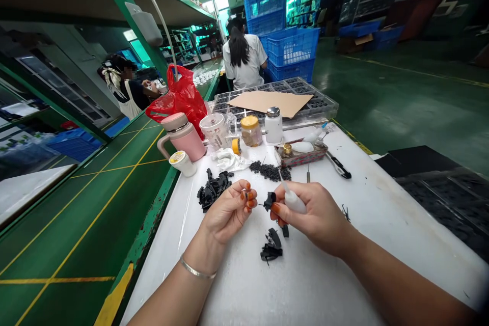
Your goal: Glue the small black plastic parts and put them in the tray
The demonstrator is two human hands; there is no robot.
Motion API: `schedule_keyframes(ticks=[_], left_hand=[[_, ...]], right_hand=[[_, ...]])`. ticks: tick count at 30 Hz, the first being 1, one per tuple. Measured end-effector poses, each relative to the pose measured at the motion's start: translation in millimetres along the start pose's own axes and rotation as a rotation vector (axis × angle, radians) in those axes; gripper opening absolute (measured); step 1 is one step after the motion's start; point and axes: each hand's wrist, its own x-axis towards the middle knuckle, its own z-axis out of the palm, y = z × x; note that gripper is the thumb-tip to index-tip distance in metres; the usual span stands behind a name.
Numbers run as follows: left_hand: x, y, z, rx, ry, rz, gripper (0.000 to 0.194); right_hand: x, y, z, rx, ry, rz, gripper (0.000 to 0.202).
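My right hand [305, 211] holds a small black plastic part [269, 200] at its fingertips, along with a white squeeze bottle [295, 201] whose thin nozzle points up. Just left of it, my left hand [231, 209] is closed in a pinch; whatever lies between its fingertips is too small to name. A heap of black parts [212, 189] lies beyond my left hand. Several more black pieces [271, 249] rest on the white tabletop [244, 295] below my hands. A pile of small black rings [267, 170] sits farther back.
Behind stand a pink mug [187, 140], a yellow-lidded jar [251, 131], a white bottle [273, 126] and a small tray [305, 156]. A cutter [338, 165] lies at right. A green conveyor [84, 198] runs along the left. Two people work farther off.
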Motion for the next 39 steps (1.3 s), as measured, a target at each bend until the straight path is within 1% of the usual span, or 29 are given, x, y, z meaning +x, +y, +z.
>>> schedule_keyframes(ticks=[4, 11, 16, 26, 28, 32, 39], left_hand=[[-2.0, -2.2, 5.8, 0.020, -0.049, -0.020, 0.030], [-1.8, -3.8, 2.7, 0.045, -0.119, -0.012, 0.032], [-2.9, -3.0, 5.5, 0.027, -0.117, -0.053, 0.034], [-2.9, -6.0, 4.9, 0.078, -0.112, -0.073, 0.037], [-2.8, -6.1, 4.4, 0.071, -0.111, -0.062, 0.036], [-2.6, -6.5, 3.0, 0.067, -0.154, -0.034, 0.032], [-2.6, -8.5, 0.7, 0.059, -0.172, -0.030, 0.031]], right_hand=[[-0.8, -1.0, 1.1, -0.034, -0.002, -0.031, 0.017], [-1.9, 1.1, 1.6, -0.039, 0.000, -0.047, 0.016], [-1.2, 0.0, 2.5, -0.052, -0.009, -0.051, 0.016], [-3.0, -0.1, 4.0, -0.051, -0.023, -0.057, 0.016], [-2.9, 0.2, 4.3, -0.047, -0.026, -0.067, 0.016], [-2.7, 0.2, 4.8, -0.038, -0.023, -0.094, 0.015], [-1.5, -0.3, 5.1, -0.053, -0.024, -0.111, 0.016]])
